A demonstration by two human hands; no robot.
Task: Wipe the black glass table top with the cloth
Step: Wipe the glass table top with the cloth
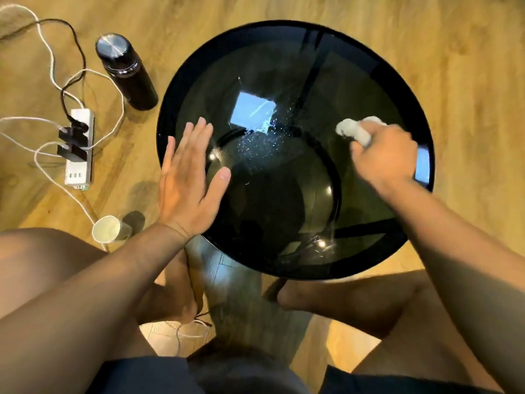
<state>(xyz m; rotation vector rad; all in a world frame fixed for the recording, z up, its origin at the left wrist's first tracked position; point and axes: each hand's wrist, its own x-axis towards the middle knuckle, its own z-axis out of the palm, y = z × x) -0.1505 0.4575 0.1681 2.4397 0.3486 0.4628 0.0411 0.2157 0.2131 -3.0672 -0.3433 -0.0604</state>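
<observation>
We see the round black glass table (287, 200) standing on a wood floor (468, 66). Its top is glossy, mirroring bright windows, with fine droplets (255, 143) speckling the middle. Our left hand (187, 177) lies flat with straight fingers over the left rim; we cannot tell whether it presses. Our right hand (389, 157), blurred, clenches the white cloth (352, 129) on the glass at the right. On the floor to the left are a dark bottle (127, 72), a power strip (81, 149) and a paper cup (109, 228).
</observation>
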